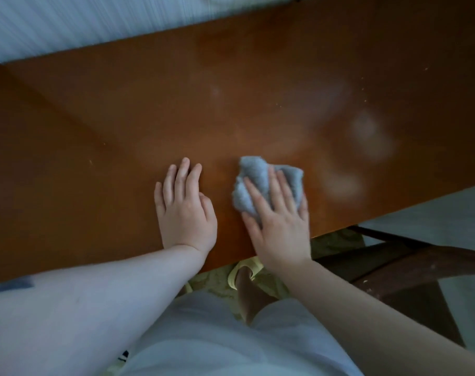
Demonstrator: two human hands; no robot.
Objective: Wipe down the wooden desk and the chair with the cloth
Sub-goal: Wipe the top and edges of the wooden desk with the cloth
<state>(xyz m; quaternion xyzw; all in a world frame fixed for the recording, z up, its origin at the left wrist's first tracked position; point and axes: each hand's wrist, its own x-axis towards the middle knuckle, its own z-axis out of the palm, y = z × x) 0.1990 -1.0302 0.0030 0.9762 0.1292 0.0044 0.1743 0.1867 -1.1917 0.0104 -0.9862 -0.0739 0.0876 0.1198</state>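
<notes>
Head cam, looking straight down: a long, glossy orange-brown wooden desk (122,118) runs across the whole view, with a few pale hazy smudges toward the right side and some tiny light specks scattered on it.

The right hand (281,226) lies flat on a crumpled, fluffy grey-blue cloth (254,183), fingers spread and straight, pressing it against the desk top near the front edge. So it's not clenched around it, more like a flat palm pinning it down. The cloth bunches out past the fingertips and to the left of the hand.

The left hand (183,210) is just beside it, apart from the cloth, resting palm-down on the bare wood with fingers together and relaxed, holding nothing.

Below the desk's front edge at the right there's a dark brown wooden chair (410,270); only part of its frame shows, kinda scuffed with pale flecks. It's well apart from the cloth.

Behind the desk at the top left is some pale striped fabric (68,25). Down at the bottom you can see the person's white shorts (203,335) and a yellow sandal (244,270) on patterned flooring.
</notes>
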